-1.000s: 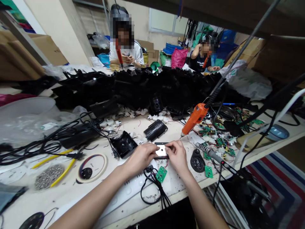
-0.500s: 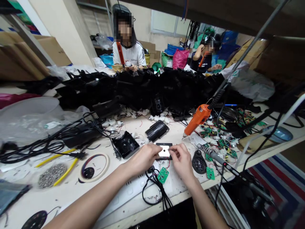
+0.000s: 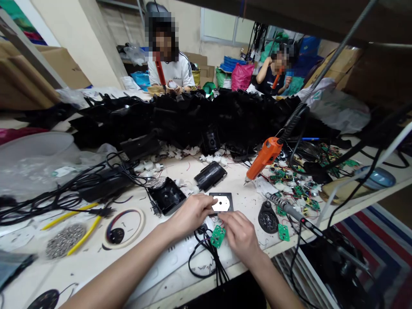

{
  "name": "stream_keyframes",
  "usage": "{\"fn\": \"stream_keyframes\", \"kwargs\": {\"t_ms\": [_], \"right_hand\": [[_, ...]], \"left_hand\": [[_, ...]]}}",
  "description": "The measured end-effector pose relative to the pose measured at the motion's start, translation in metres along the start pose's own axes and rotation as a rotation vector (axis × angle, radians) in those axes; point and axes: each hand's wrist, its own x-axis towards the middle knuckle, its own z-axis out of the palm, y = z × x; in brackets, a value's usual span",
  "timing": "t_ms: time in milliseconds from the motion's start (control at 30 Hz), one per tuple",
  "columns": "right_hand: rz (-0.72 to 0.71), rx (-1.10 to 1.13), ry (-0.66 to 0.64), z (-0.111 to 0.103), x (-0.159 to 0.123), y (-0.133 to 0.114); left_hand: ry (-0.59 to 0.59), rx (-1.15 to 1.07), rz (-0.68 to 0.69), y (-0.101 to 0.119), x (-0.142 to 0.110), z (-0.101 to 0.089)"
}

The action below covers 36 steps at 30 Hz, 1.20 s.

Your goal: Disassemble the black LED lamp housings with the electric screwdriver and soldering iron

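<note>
An orange pistol-less electric screwdriver (image 3: 264, 158) hangs beyond the hands, with an open black plastic housing (image 3: 168, 196) and a green circuit board (image 3: 218, 236) nearby on the cream worktop (image 3: 240, 176). Between them, the left hand (image 3: 193, 213) pinches the left edge of a flat black rectangular part (image 3: 223, 199) with a white clipped-corner face and 1 dark central hole. The right hand's fingers (image 3: 229, 218) bunch at its lower edge, hiding whether they grip anything; I cannot tell.

The head camera is looking forward and down across the workbench (image 3: 237, 175)! Left hand (image 3: 192, 214) and right hand (image 3: 242, 235) are showing near, the wall (image 3: 189, 26) far.
</note>
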Motion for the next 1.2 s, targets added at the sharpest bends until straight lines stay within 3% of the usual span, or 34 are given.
{"fn": "stream_keyframes", "kwargs": {"t_ms": [100,267,533,667,767,900,1200], "right_hand": [[-0.027,0.008,0.029,-0.001,-0.009,-0.003],[0.057,-0.003,0.135,0.001,-0.013,-0.009],[0.142,0.067,0.083,-0.007,0.001,-0.008],[0.290,0.016,0.143,-0.009,0.017,0.006],[0.374,0.022,0.113,-0.002,0.026,0.014],[0.415,0.050,0.080,0.004,0.029,0.018],[0.412,0.080,0.099,0.002,0.030,0.018]], "left_hand": [[0.000,-0.006,0.007,-0.001,-0.001,0.001],[0.009,0.015,0.021,-0.002,-0.001,0.001],[-0.001,0.038,0.041,-0.001,-0.001,0.001],[0.007,0.035,0.064,-0.002,-0.002,0.001],[0.031,-0.005,0.087,-0.004,-0.003,0.002],[0.058,0.004,0.086,-0.005,-0.005,0.003],[-0.016,0.087,0.085,-0.001,0.002,0.000]]}}
